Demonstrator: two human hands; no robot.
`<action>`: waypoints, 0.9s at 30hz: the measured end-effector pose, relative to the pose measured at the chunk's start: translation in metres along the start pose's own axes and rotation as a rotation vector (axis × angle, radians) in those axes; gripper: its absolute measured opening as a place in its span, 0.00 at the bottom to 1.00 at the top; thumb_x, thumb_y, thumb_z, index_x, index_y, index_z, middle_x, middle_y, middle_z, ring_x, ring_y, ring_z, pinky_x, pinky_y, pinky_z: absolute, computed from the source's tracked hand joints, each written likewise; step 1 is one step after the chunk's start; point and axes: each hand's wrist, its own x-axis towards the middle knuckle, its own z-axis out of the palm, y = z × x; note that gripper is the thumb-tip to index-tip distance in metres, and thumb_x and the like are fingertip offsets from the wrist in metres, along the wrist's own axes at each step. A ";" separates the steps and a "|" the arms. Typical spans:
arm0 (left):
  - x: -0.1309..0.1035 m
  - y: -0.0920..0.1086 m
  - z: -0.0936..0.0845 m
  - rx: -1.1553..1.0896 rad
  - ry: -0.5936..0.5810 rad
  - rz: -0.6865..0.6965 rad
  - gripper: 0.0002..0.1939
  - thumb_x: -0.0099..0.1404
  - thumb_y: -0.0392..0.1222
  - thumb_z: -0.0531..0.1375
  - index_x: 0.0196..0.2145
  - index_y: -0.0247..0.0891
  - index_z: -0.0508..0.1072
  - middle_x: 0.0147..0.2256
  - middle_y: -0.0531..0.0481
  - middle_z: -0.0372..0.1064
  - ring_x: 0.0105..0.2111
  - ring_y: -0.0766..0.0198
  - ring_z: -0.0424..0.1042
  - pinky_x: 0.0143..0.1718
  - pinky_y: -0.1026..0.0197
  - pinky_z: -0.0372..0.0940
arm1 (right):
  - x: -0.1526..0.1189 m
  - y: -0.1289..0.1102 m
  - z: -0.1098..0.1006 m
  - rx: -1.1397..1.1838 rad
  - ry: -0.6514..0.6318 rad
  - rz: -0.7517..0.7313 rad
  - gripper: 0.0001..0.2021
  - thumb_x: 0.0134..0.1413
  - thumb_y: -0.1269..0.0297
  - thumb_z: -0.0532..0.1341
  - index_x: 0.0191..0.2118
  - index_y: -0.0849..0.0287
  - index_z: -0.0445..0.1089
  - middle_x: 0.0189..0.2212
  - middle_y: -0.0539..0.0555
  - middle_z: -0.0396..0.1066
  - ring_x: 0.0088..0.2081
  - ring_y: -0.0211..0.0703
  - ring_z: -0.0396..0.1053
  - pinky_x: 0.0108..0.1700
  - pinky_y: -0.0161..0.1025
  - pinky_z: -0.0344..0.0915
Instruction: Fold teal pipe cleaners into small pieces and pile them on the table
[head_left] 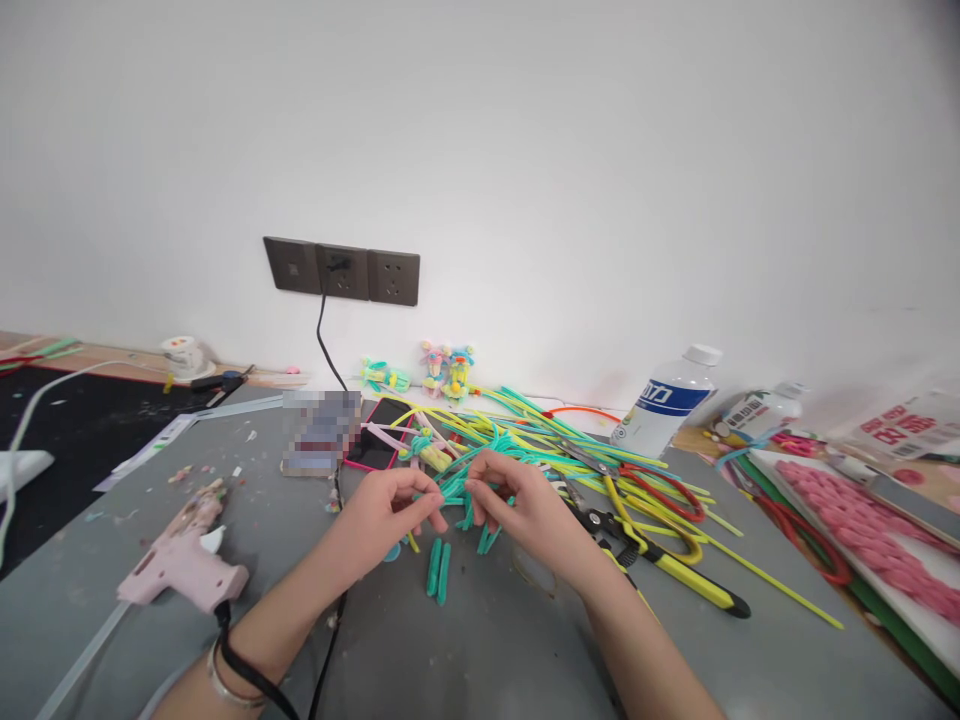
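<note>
My left hand [399, 508] is closed with thumb and fingertips together. Whatever it pinches, if anything, is too small to make out. Just across from it, my right hand [517, 500] has thumb and index finger pinched, and its contents are also unclear. Teal pipe cleaners [491, 440] lie bunched behind and below the fingertips. Two short folded teal pieces [439, 572] rest side by side on the grey table [480, 660] below the hands. Longer yellow and green pipe cleaners [720, 560] spread to the right. Pliers [697, 580] with yellow-black handles lie near my right forearm.
A pink glue gun [180, 565] lies left, its black cord passing my left wrist. Behind are a pink-edged phone [382, 425], a blurred-out rectangle [321, 435], small pipe-cleaner figures [448, 370] and red-handled scissors [667, 490]. A bottle [667, 400] stands back right, below the wall sockets' level [343, 272].
</note>
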 end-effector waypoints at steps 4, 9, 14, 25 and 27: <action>0.000 -0.001 -0.002 0.005 0.004 -0.005 0.14 0.65 0.51 0.58 0.30 0.38 0.73 0.28 0.48 0.79 0.24 0.65 0.69 0.28 0.63 0.65 | -0.001 -0.002 -0.003 -0.128 0.041 -0.069 0.10 0.67 0.61 0.54 0.32 0.54 0.64 0.24 0.49 0.72 0.25 0.42 0.67 0.31 0.37 0.61; 0.001 -0.004 -0.003 0.000 0.018 0.006 0.13 0.66 0.50 0.58 0.31 0.38 0.73 0.29 0.48 0.80 0.23 0.65 0.68 0.28 0.63 0.63 | 0.001 0.003 0.003 -0.093 0.055 -0.110 0.08 0.67 0.63 0.54 0.34 0.54 0.63 0.25 0.49 0.72 0.29 0.43 0.71 0.35 0.37 0.64; -0.001 -0.006 -0.001 -0.003 -0.014 0.018 0.13 0.66 0.49 0.59 0.31 0.37 0.74 0.27 0.48 0.79 0.22 0.66 0.66 0.26 0.65 0.61 | 0.003 0.008 0.007 -0.024 0.008 -0.131 0.02 0.65 0.65 0.57 0.39 0.55 0.66 0.29 0.50 0.73 0.31 0.42 0.73 0.37 0.37 0.65; 0.000 -0.010 0.001 -0.228 0.019 0.083 0.17 0.67 0.54 0.59 0.29 0.38 0.65 0.23 0.53 0.70 0.21 0.69 0.63 0.25 0.66 0.60 | 0.001 0.009 -0.001 -0.122 0.214 -0.291 0.07 0.67 0.65 0.54 0.35 0.56 0.66 0.28 0.51 0.69 0.30 0.41 0.67 0.33 0.35 0.62; 0.000 -0.009 0.000 -0.230 0.044 0.110 0.17 0.67 0.54 0.59 0.28 0.39 0.64 0.22 0.55 0.66 0.21 0.69 0.61 0.24 0.67 0.58 | 0.001 0.011 -0.003 -0.098 0.238 -0.275 0.08 0.67 0.65 0.54 0.36 0.56 0.65 0.27 0.51 0.68 0.29 0.41 0.67 0.32 0.35 0.61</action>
